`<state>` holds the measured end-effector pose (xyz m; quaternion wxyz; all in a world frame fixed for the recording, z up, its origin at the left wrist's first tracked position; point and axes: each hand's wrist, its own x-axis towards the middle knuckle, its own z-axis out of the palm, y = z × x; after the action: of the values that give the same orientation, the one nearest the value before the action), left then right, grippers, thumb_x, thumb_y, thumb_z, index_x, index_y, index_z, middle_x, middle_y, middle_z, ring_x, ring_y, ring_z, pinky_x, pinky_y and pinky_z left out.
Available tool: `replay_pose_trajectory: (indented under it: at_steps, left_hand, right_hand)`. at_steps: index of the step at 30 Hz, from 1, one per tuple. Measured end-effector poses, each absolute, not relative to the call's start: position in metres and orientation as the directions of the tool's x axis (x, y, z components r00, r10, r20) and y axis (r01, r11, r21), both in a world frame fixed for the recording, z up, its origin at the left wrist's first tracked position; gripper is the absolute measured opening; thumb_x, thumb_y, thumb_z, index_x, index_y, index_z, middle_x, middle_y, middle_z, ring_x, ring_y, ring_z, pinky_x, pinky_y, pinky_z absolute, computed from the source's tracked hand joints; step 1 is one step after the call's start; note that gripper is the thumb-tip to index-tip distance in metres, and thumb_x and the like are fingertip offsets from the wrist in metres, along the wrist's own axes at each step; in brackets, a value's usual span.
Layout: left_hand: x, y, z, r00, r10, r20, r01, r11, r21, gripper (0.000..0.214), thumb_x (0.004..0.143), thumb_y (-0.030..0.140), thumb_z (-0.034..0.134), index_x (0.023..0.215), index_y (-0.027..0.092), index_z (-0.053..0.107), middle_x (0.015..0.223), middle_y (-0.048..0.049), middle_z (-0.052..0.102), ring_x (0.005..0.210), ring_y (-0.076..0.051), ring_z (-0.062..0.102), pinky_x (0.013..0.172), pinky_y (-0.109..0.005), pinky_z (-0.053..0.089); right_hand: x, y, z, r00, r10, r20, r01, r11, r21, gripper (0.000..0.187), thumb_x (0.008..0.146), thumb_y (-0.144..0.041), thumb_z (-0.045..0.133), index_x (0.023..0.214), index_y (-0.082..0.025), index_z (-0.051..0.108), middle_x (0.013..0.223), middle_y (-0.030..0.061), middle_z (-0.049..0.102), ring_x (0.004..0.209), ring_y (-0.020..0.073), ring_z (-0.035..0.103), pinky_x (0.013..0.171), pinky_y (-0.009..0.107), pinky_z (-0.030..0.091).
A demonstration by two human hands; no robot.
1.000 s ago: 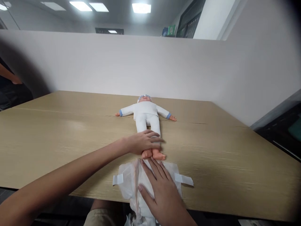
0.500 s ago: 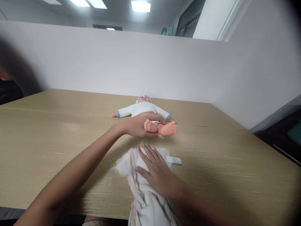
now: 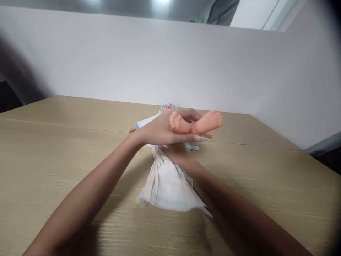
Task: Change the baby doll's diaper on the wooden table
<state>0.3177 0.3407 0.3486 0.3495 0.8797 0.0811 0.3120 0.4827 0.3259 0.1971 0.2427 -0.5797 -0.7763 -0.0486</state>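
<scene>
Across the upper half of the frame runs a pale wall (image 3: 160,64), with a strip of grey ceiling (image 3: 119,9) above its top edge. Below it, a wood-grain table (image 3: 80,170) fills most of our view. At the centre lies a baby doll (image 3: 149,122) in white, head toward the wall, much of its body hidden behind our hands. A white disposable diaper (image 3: 170,181) spreads from there toward the lower centre, creased and flared; whether its far end lies beneath the doll, we cannot tell.

Our left hand (image 3: 162,128), mid-frame, is closed around the doll's ankles, holding the legs up so that both bare feet (image 3: 210,121) clear the table. Our right hand (image 3: 177,154) is just below, against the far part of the diaper; its fingers are mostly hidden, so we cannot say how far open they are or whether they pinch anything. Smallest of all, a white tape tab (image 3: 193,147) juts out right of centre.

We judge that a slackening left grip could let the smooth ankles slip and drop the legs onto our right hand. Uneven pressure there could skew or bunch the diaper, and a loose tab might fold under or snag.
</scene>
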Motion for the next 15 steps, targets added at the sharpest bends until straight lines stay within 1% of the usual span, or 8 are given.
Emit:
replay_pose_trajectory:
  at_steps: [3,5,7,12,15]
  left_hand:
    - [0.314,0.343,0.350,0.774,0.366,0.517,-0.096,-0.739,0.667,0.039,0.095,0.044,0.079,0.128,0.023,0.073,0.127,-0.0050,0.076,0.116,-0.023,0.072,0.100,-0.036,0.056]
    - [0.312,0.345,0.351,0.763,0.369,0.530,-0.105,-0.738,0.666,0.037,0.096,0.043,0.079,0.126,0.022,0.073,0.128,-0.0057,0.076,0.116,-0.024,0.073,0.100,-0.037,0.056]
    - [0.311,0.347,0.352,0.745,0.381,0.548,-0.100,-0.748,0.656,0.037,0.095,0.043,0.080,0.123,0.020,0.074,0.128,-0.0071,0.076,0.116,-0.026,0.072,0.101,-0.038,0.057]
    - [0.309,0.352,0.353,0.698,0.412,0.585,-0.083,-0.766,0.637,0.037,0.093,0.045,0.082,0.119,0.019,0.073,0.126,-0.0081,0.076,0.120,-0.028,0.071,0.105,-0.041,0.056]
    - [0.308,0.354,0.354,0.688,0.410,0.599,-0.099,-0.764,0.637,0.038,0.092,0.046,0.082,0.119,0.019,0.074,0.126,-0.0084,0.076,0.120,-0.028,0.071,0.105,-0.042,0.056]
  right_hand:
    - [0.475,0.312,0.187,-0.307,0.879,0.364,0.904,0.389,-0.179,0.042,0.111,-0.038,0.057,0.147,-0.017,0.066,0.161,0.0147,0.061,0.153,0.0339,0.051,0.129,0.051,0.039]
    - [0.471,0.299,0.181,-0.329,0.885,0.328,0.901,0.399,-0.171,0.046,0.112,-0.038,0.054,0.151,-0.015,0.062,0.165,0.0178,0.056,0.157,0.0337,0.047,0.133,0.054,0.035]
    - [0.469,0.289,0.178,-0.313,0.897,0.313,0.909,0.378,-0.173,0.052,0.113,-0.040,0.052,0.157,-0.013,0.057,0.169,0.0200,0.051,0.160,0.0344,0.043,0.134,0.055,0.033]
    - [0.469,0.280,0.184,-0.246,0.901,0.356,0.918,0.334,-0.212,0.053,0.111,-0.042,0.054,0.157,-0.017,0.057,0.168,0.0170,0.052,0.159,0.0343,0.043,0.132,0.055,0.036]
    - [0.470,0.282,0.191,-0.248,0.886,0.392,0.915,0.347,-0.205,0.052,0.109,-0.042,0.058,0.155,-0.018,0.058,0.167,0.0162,0.052,0.158,0.0349,0.042,0.132,0.055,0.035]
